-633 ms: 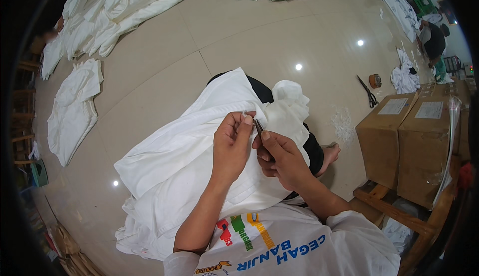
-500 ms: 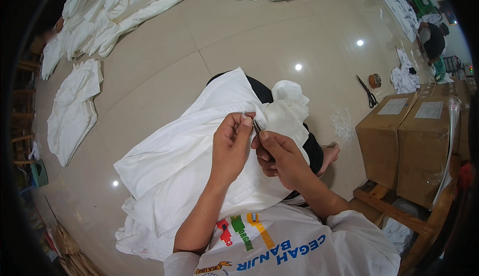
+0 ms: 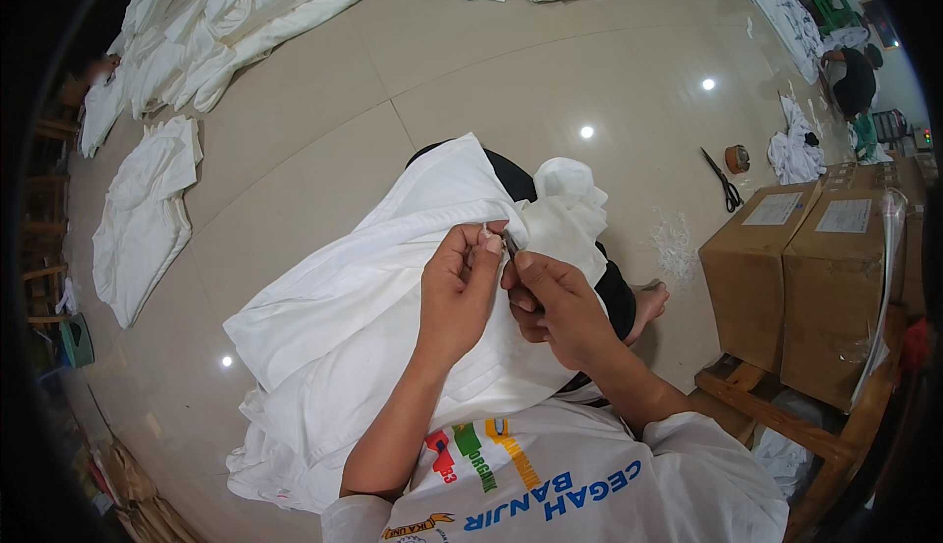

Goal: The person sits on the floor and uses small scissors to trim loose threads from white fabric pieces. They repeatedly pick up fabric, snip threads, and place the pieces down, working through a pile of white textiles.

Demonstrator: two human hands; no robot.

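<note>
White cloth [image 3: 339, 312] is spread over my lap and hangs down to the left. My left hand [image 3: 455, 293] pinches a small bit of its edge between thumb and fingertips. Closed around small dark metal thread snips [image 3: 510, 243], my right hand [image 3: 562, 309] is just to the right of the left one. The snips' tip points up at the pinched edge, close to the left fingertips. Fingers cover most of the snips and the exact spot being worked.
White thread scraps [image 3: 676, 248] litter the floor at right, near black scissors [image 3: 724, 182] and a brown tape roll [image 3: 737, 158]. Cardboard boxes [image 3: 830, 278] stand on a wooden bench [image 3: 776, 410]. Folded white cloth [image 3: 147, 214] lies at left. Another person [image 3: 853, 81] is far right.
Both hands have shifted slightly up and to the right. The snips have tilted a little at the pinched cloth edge. The cloth on my lap stays put.
</note>
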